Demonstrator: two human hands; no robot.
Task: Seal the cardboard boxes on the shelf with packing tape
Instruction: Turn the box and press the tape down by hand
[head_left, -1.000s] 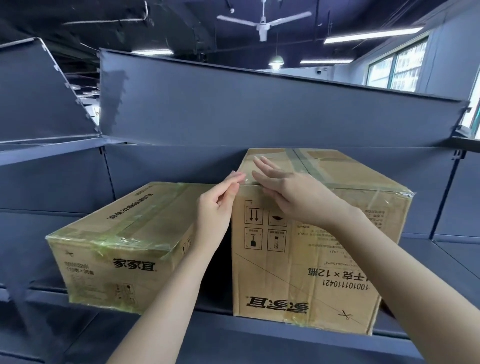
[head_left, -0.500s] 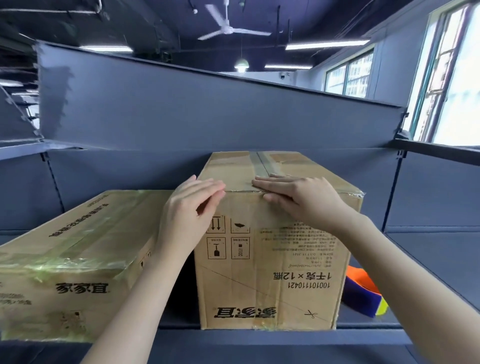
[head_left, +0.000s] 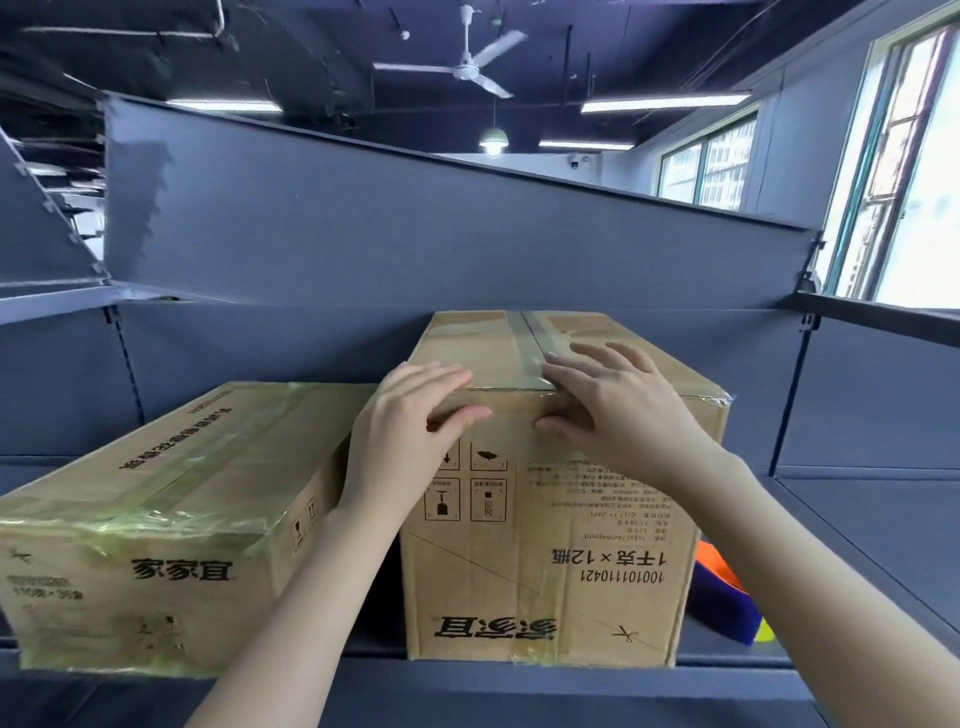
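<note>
Two cardboard boxes sit side by side on the grey shelf (head_left: 519, 680): a lower box (head_left: 156, 493) on the left, banded with glossy greenish tape, and a taller box (head_left: 545, 545) on the right, its print upside down. Both hands lie on the taller box's top front edge. The left hand (head_left: 415, 415) and right hand (head_left: 618, 410) are flat, fingers straight and slightly spread over the top, thumbs on the front face, gripping nothing. Between them the tape (head_left: 530, 345) runs along the top centre seam and over the edge. The step in hand looks like smoothing that tape end onto the front face. The next move probably calls for firm outward strokes along the edge, so no corner lifts. No tape roll is in view.
</note>
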